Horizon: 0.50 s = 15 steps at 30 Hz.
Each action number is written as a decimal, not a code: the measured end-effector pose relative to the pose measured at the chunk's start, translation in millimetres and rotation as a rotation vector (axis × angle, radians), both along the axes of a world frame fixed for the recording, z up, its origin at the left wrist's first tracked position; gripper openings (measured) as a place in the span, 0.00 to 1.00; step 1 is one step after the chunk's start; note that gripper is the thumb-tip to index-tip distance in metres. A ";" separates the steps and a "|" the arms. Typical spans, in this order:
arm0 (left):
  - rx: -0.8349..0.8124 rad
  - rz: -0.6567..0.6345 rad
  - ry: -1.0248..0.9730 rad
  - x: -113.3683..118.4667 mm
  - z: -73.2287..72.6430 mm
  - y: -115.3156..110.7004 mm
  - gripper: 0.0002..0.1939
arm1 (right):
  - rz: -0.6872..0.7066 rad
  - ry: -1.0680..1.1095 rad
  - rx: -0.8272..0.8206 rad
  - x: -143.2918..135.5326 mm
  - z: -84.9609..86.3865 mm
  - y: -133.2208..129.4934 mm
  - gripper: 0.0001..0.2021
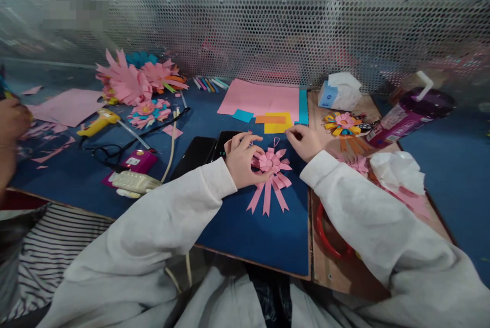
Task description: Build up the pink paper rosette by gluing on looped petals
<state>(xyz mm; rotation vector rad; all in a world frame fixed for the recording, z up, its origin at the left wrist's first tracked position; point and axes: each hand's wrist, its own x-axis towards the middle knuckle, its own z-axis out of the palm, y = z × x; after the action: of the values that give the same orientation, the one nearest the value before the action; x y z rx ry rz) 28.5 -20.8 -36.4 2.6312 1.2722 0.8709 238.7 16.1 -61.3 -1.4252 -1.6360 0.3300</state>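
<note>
A pink paper flower (267,162) with forked ribbon tails lies on the blue tabletop (245,236) in front of me. My left hand (245,159) curls round its left side, thumb low and fingers above, gripping the edge. Just right of the flower, my right hand (305,143) is closed in a pinch; whatever sits between the fingertips is too small to make out. A small folded pink paper loop (276,142) is between the two hands. Two dark phones (195,154) lie by my left hand, one partly covered by it.
Yellow glue gun (97,123), its cord and a power strip (136,182) lie left. Finished paper flowers (126,80) are heaped behind. Pink sheets (264,98), a tissue box (340,91), a purple cup (409,114) and red-handled scissors (325,236) surround me. Another person's hand (17,119) is far left.
</note>
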 end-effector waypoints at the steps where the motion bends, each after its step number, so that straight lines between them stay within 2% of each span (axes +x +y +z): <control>1: 0.018 0.008 -0.006 -0.6 1.9 0.0 0.18 | -0.017 0.016 0.011 0.6 1.5 -0.2 0.10; 5: 0.100 0.057 -0.042 -4.9 13.3 -0.4 0.19 | -0.052 0.081 0.037 -2.0 14.1 -4.4 0.15; 7: 0.129 0.094 -0.062 -7.8 19.3 -0.7 0.18 | 0.019 0.172 -0.001 -8.8 22.6 -9.3 0.16; 11: 0.192 0.172 -0.062 -13.7 26.0 -1.1 0.20 | 0.247 0.470 -0.194 -30.2 34.4 -21.9 0.21; 15: 0.235 0.200 -0.073 -17.4 26.5 -0.9 0.23 | 0.322 0.559 -0.331 -46.0 35.7 -31.8 0.26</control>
<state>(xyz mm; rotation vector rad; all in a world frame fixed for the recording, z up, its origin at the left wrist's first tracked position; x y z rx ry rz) 11.1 -21.7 -9.9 2.6447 1.5189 1.2041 192.8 -15.7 -25.6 -1.1478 -1.3701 1.1219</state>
